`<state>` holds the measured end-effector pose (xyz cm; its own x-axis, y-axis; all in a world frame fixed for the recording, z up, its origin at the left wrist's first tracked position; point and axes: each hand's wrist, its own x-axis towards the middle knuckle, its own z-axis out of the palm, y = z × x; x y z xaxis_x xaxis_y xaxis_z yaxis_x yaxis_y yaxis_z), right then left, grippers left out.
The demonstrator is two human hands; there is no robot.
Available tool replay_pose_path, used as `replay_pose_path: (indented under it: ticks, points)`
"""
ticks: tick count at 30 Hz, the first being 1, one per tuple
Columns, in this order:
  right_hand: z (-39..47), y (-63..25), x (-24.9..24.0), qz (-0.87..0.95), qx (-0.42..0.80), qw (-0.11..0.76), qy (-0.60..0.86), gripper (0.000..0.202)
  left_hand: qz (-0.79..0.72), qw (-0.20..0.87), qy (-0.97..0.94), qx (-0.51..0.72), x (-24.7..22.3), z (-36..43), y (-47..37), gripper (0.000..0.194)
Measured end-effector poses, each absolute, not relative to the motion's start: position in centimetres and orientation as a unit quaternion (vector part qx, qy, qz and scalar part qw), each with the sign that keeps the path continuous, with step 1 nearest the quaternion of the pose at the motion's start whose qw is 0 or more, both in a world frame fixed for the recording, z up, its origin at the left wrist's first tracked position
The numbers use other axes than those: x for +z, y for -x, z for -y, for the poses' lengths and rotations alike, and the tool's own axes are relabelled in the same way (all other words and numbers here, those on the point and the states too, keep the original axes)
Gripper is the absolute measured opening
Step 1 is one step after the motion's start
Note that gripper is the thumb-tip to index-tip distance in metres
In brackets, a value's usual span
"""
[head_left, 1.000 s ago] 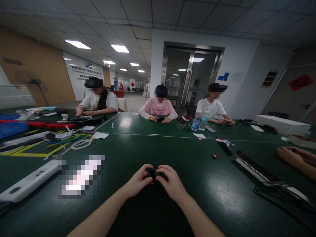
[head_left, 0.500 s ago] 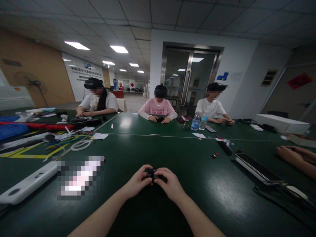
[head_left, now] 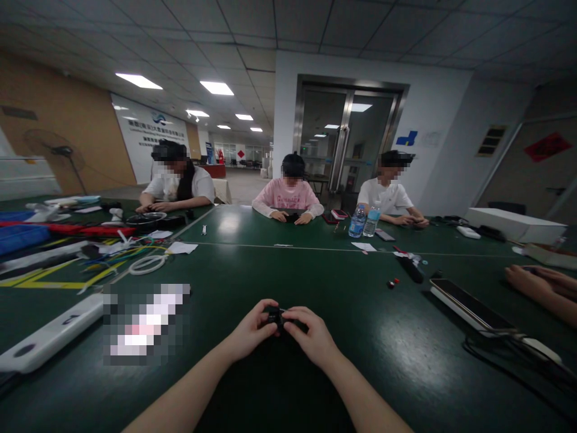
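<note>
My left hand (head_left: 250, 331) and my right hand (head_left: 311, 335) meet over the dark green table (head_left: 279, 270), both pinching a small black part (head_left: 276, 315) between their fingertips. The part is mostly hidden by my fingers, so its shape is unclear. Both forearms rest low over the table's near edge.
A white power strip (head_left: 49, 334) lies at the left, another power strip (head_left: 469, 307) with a cable at the right. Two water bottles (head_left: 364, 221), small red and black pieces (head_left: 393, 282) and coiled wires (head_left: 146, 263) lie farther off. Three people sit opposite; another person's hands (head_left: 538, 282) rest at right.
</note>
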<state>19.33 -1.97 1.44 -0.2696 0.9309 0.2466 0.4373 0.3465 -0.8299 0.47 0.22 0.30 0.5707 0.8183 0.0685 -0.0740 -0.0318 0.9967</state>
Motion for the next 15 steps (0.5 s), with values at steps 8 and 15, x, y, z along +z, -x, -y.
replay_pose_path:
  ticks: [8,15]
  points:
    - [1.91,-19.41,1.13,0.728,0.322,0.390,0.462,0.023,-0.291,0.631,-0.622,0.361,0.18,-0.34,-0.53,0.044]
    - [2.22,-19.52,1.49,0.720,0.326,0.378,0.482,0.031,-0.318,0.621,-0.623,0.354,0.29,-0.21,-0.28,0.043]
